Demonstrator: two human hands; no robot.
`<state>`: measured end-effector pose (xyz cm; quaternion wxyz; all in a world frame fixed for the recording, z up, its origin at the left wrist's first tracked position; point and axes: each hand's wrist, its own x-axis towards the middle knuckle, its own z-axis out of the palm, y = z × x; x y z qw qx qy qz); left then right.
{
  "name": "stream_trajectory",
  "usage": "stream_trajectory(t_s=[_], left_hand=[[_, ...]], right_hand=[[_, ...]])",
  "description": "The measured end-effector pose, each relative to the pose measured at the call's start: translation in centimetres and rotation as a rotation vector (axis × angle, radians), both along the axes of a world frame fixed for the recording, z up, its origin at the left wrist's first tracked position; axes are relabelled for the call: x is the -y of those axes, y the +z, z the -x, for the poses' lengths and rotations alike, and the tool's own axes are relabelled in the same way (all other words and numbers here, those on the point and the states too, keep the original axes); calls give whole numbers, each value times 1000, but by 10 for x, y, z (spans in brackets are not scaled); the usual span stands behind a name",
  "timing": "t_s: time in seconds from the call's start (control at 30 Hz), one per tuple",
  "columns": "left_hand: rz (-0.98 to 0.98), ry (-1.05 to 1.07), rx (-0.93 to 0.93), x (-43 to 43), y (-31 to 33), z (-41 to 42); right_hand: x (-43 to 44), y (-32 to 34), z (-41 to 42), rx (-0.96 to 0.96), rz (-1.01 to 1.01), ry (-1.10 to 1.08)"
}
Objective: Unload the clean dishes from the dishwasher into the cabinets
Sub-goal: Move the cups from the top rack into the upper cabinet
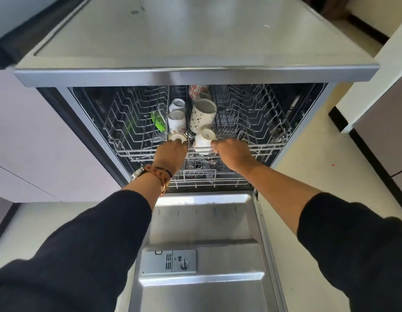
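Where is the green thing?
In the head view, the green thing sits in the upper rack, left of the cups, beyond the left hand.

White cups (203,113) — tipped over — fill the rack (258,148).

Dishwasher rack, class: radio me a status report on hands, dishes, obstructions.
Both hands at upper rack front rail; left hand by a cup, right hand touching white mug. Mugs undisturbed in rack. Door down, nothing blocking.
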<state>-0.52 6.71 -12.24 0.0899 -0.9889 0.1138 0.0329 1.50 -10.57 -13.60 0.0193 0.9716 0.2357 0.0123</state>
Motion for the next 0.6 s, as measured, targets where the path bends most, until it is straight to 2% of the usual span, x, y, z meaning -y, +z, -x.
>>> stream_trajectory(t_s=[0.1, 0.27, 0.47, 0.6], left_hand=[[-88, -48, 5, -1, -1, 21], [-153, -105, -46, -5, 3, 63], [-143, -173, -128, -10, -1, 112], [-129, -216, -182, -10, -5, 138]], right_hand=[[8, -2, 23, -8, 12, 72], [13, -6, 68, 130, 78, 154], [15, -20, 114, 116, 210, 147], [22, -23, 141, 19, 239, 158]])
